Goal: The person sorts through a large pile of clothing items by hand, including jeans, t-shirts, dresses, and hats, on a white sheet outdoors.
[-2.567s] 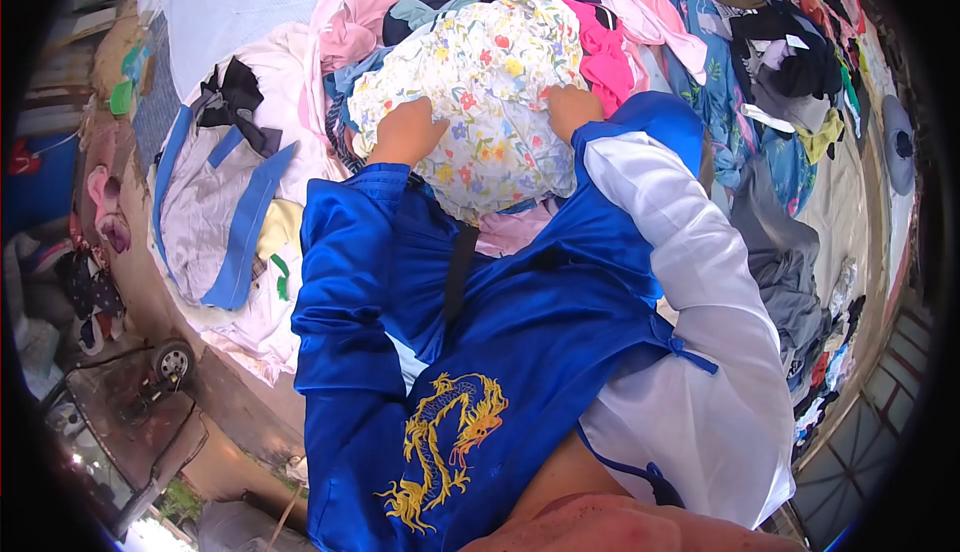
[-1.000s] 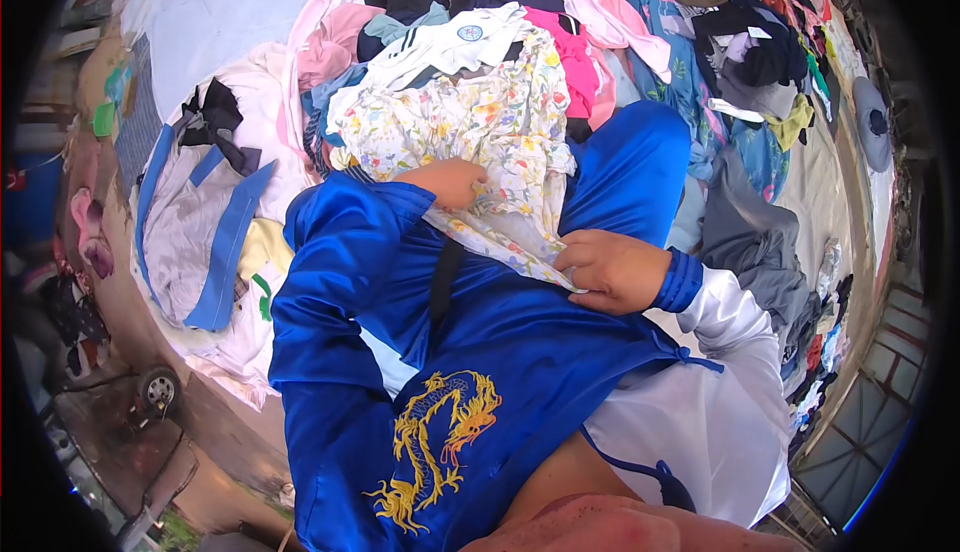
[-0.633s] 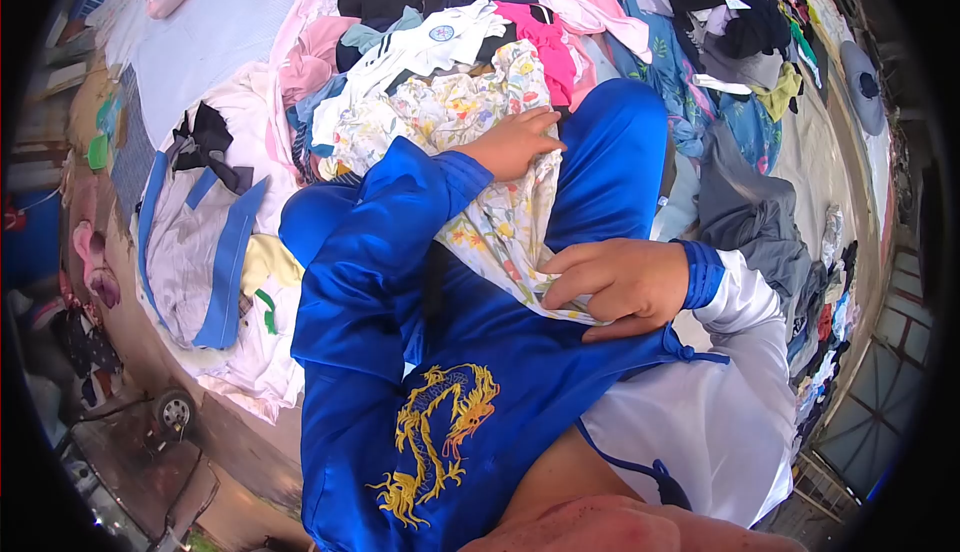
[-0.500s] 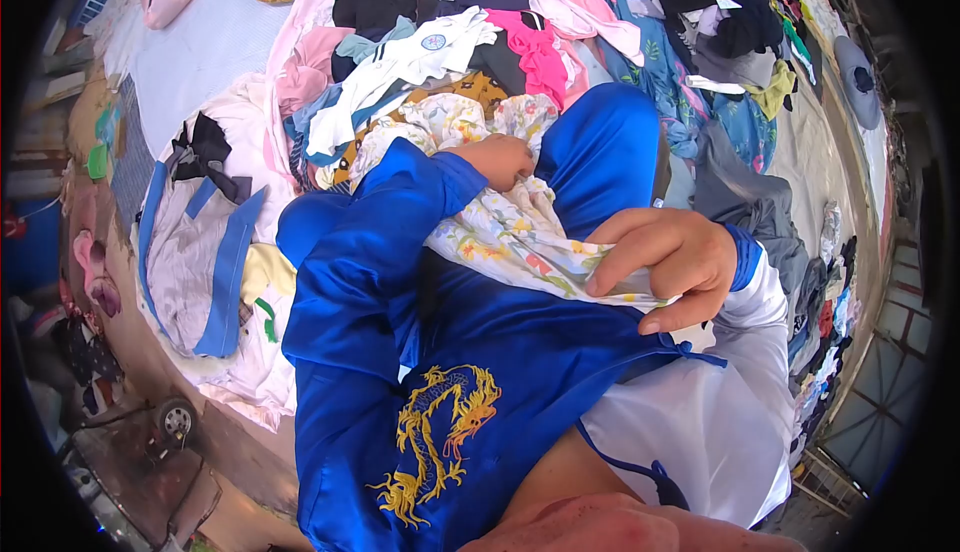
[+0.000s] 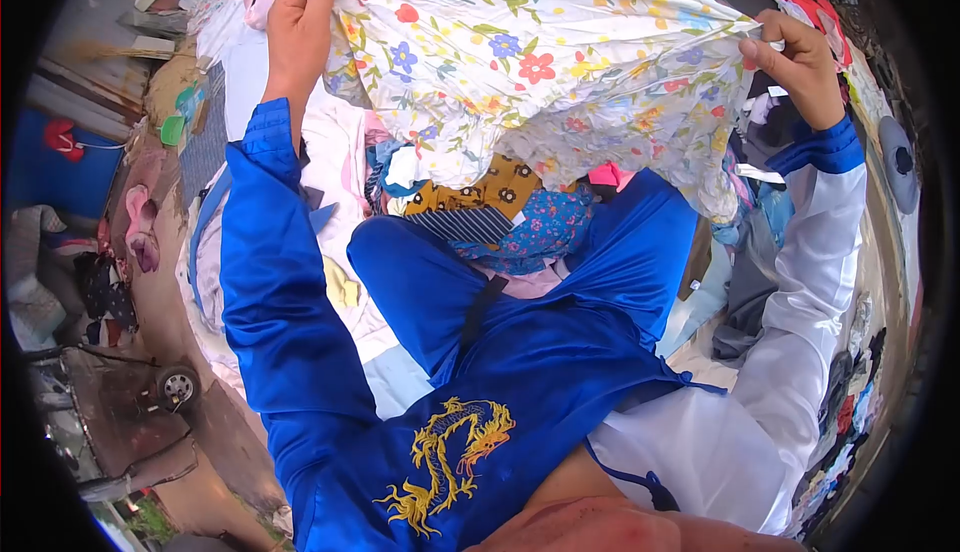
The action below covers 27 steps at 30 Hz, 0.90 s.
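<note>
A white garment (image 5: 520, 62) printed with red, blue and yellow flowers is stretched out in the air above my knees. Its exact kind cannot be made out. My left hand (image 5: 298, 27) pinches its upper left corner, and my right hand (image 5: 800, 60) grips the upper right corner between thumb and fingers. The cloth hangs in creases between them, and its lower edge covers part of the pile behind. Below it show a mustard cloth (image 5: 470, 192) with dark flowers, a striped dark piece (image 5: 460, 225) and a blue floral cloth (image 5: 545, 232).
Bent legs in blue satin trousers (image 5: 420, 272) frame the pile. Pale pink cloths (image 5: 335, 142) lie at the left, dark grey clothing (image 5: 750, 282) at the right. A pink shoe (image 5: 141, 227) and a small wheel (image 5: 178, 387) are farther left; a grey hat (image 5: 898, 164) is far right.
Both hands have risen and moved apart, spreading the floral garment that was bunched over my lap. The pile between my knees is now more exposed.
</note>
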Tool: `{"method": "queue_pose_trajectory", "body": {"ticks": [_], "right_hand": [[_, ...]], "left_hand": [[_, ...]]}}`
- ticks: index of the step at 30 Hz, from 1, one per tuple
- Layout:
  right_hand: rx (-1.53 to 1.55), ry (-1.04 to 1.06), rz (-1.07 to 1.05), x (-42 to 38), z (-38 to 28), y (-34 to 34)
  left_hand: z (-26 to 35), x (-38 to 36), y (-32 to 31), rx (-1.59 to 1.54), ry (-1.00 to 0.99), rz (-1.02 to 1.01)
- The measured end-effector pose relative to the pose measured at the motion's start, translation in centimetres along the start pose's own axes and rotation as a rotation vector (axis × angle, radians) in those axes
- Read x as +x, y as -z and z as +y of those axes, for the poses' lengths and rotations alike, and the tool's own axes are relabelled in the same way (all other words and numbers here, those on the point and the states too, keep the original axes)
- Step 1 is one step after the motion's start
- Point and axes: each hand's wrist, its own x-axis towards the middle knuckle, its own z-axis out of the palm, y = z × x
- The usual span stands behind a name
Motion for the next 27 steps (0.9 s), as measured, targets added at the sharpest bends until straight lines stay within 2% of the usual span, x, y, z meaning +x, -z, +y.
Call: {"method": "queue_pose_trajectory", "body": {"ticks": [2, 3, 6, 7, 10, 11, 15, 18, 19, 21, 22, 23, 24, 25, 27], "right_hand": [[-0.147, 0.098, 0.043, 2.6, -1.6, 1.1], [-0.159, -0.114, 0.015, 3.7, -1.4, 1.9], [-0.498, 0.081, 0.141, 7.5, -0.7, 3.5], [-0.119, 0.093, 0.3, 7.1, -5.9, 0.8], [0.076, 0.07, 0.393, 9.2, -7.7, 0.4], [-0.101, 0.072, 0.444, 10.0, -6.5, 1.5], [-0.178, 0.406, 0.589, 12.5, -5.6, 2.0], [-0.631, 0.462, 0.903, 14.6, -2.2, 1.7], [-0.712, 0.449, 1.15, 15.6, -1.1, -1.3], [-0.695, 0.432, 0.885, 10.8, -5.2, -6.1], [-0.538, 0.392, 0.833, 8.0, -7.7, -10.6], [-0.304, 0.389, 0.68, 3.6, -6.7, -19.4], [-0.149, 0.281, 0.596, 2.0, -5.2, -24.0], [-0.128, 0.132, 0.589, 1.3, -3.8, -28.0], [0.323, -0.271, 0.288, 0.9, 0.4, -32.8]], "left_hand": [[1.3, 1.6, 2.8, 0.164, -0.065, 0.003], [1.9, 2.3, 4.1, 0.244, -0.094, 0.003], [5.2, 3.9, 6.1, 0.489, -0.241, 0.077], [6.3, 4.3, 7.2, 0.686, -0.282, 0.063], [10.1, 4.0, 7.5, 1.047, -0.309, 0.079], [11.9, 3.6, 7.6, 1.175, -0.091, 0.022], [12.9, 2.9, 8.2, 1.349, -0.568, -0.14], [13.3, 3.0, 7.2, 1.26, -0.527, -0.184], [13.3, 2.9, 6.5, 1.112, -0.416, -0.184], [13.1, 2.6, 3.8, 0.807, -0.204, -0.18], [12.7, 2.3, 2.1, 0.682, -0.169, -0.221], [12.4, 2.0, 0.3, 0.557, -0.131, -0.258], [11.6, 1.7, -0.7, 0.477, -0.033, -0.293], [11.1, 1.4, -1.6, 0.481, -0.014, -0.314], [9.9, -0.1, -2.3, 0.512, 0.051, -0.389]]}}
